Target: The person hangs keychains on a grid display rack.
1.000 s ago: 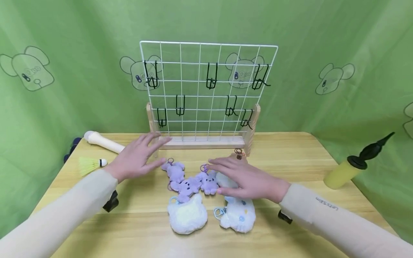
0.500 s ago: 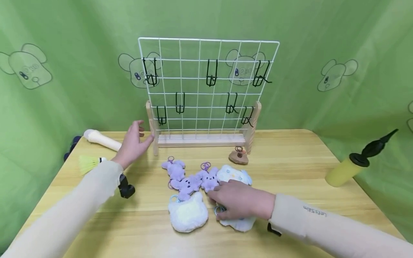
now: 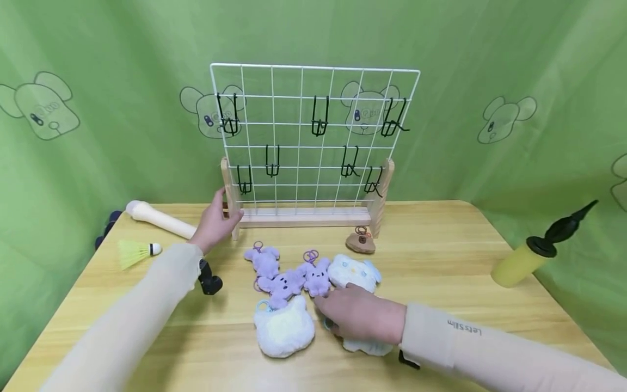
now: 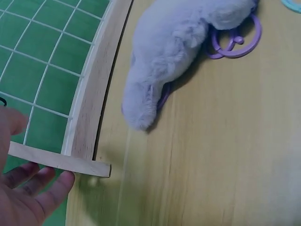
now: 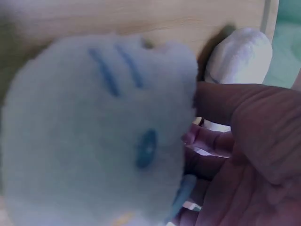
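Observation:
My left hand [image 3: 215,224] is at the left wooden post of a white wire grid rack. In the left wrist view its thumb and fingers lie on opposite sides of the wooden post [image 4: 56,160]. My right hand [image 3: 360,313] grips the edge of a white cat-face plush keychain [image 5: 94,132] between thumb and fingers; in the head view the hand covers most of it. Near it lie another white plush [image 3: 354,272] with blue details, a plain white plush [image 3: 285,329] and several purple plush keychains [image 3: 317,277].
Black wire hooks [image 3: 320,122] hang on the grid. A small brown plush [image 3: 361,243] lies by the rack's right foot. To the left are a white microphone [image 3: 159,219] and a yellow shuttlecock [image 3: 134,253]. A yellow hand pump [image 3: 519,264] stands on the right.
My left hand has moved from over the table to the rack's left post and taken hold of it. My right hand has come down onto the front right white plush and gripped it.

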Demonstrator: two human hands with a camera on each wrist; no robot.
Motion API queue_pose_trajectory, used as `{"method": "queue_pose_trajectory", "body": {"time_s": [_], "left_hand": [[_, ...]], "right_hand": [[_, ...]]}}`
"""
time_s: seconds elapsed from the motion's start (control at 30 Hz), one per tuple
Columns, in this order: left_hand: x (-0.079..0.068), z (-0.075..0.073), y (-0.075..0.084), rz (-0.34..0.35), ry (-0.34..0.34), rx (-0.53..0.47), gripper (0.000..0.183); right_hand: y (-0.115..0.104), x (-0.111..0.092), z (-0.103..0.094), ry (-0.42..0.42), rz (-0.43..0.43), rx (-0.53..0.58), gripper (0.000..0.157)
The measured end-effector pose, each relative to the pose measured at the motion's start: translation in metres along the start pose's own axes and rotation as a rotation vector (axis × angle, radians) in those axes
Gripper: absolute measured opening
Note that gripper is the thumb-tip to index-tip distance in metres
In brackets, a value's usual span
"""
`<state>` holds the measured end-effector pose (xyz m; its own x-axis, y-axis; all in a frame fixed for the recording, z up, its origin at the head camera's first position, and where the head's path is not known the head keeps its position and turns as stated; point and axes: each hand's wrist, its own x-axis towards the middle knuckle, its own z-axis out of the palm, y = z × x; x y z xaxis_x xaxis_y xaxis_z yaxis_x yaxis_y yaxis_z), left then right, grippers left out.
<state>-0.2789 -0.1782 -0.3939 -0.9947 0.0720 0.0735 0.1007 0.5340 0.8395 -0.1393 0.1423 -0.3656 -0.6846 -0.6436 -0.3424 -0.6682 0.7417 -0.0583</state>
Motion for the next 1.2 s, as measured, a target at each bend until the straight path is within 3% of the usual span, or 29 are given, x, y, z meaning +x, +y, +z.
{"method": "queue_pose_trajectory", "body": {"time_s": [0.2, 0.73, 0.97, 1.2], "left_hand": [[0.006, 0.003, -0.006, 0.000, -0.005, -0.003, 0.082], [0.008, 0.003, -0.012, -0.008, -0.023, 0.012, 0.083], [0.007, 0.006, -0.013, -0.014, -0.039, 0.001, 0.082], [0.008, 0.007, -0.013, -0.017, -0.064, -0.004, 0.082]], "right_hand": [[0.013, 0.001, 0.002, 0.054, -0.102, 0.137, 0.021], [0.052, 0.005, 0.002, 0.042, -0.309, 0.609, 0.015], [0.064, 0.006, 0.004, 0.032, -0.293, 0.771, 0.016], [0.068, 0.006, 0.002, 0.115, -0.240, 0.754, 0.018]]}}
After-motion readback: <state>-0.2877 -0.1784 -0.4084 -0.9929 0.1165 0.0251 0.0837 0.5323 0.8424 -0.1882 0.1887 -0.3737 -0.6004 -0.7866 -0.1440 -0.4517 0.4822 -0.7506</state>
